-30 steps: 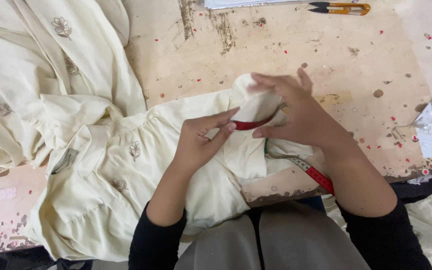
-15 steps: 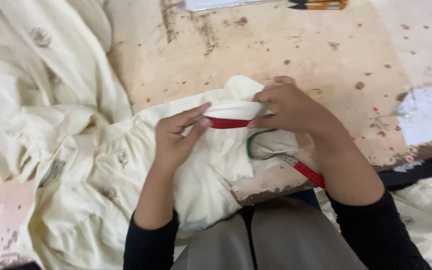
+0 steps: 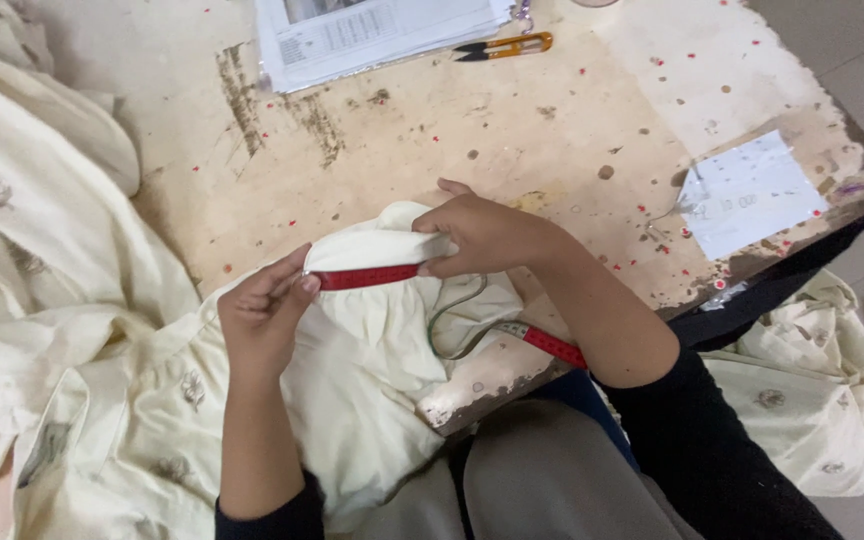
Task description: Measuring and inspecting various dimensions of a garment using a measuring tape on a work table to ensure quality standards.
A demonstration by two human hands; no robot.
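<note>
A cream embroidered garment [image 3: 372, 350] lies on the worn table in front of me. My left hand [image 3: 264, 312] pinches one end of a red measuring tape [image 3: 367, 277] against a folded cuff of the garment. At the other end of that stretch, my right hand [image 3: 487, 232] presses the tape onto the cuff. The tape lies straight between the two hands. Its loose remainder [image 3: 537, 340] curls down past my right forearm toward the table's near edge.
Several cream garments [image 3: 22, 240] are heaped at the left. A stack of printed papers [image 3: 372, 30] and orange-handled thread snips [image 3: 507, 46] lie at the table's far side. A small paper sheet [image 3: 747, 195] sits near the right corner. More cream fabric [image 3: 812, 390] lies on the floor.
Both hands have spread apart along the cuff, pulling the red tape out straight between them. The view has shifted so more of the table's right side shows.
</note>
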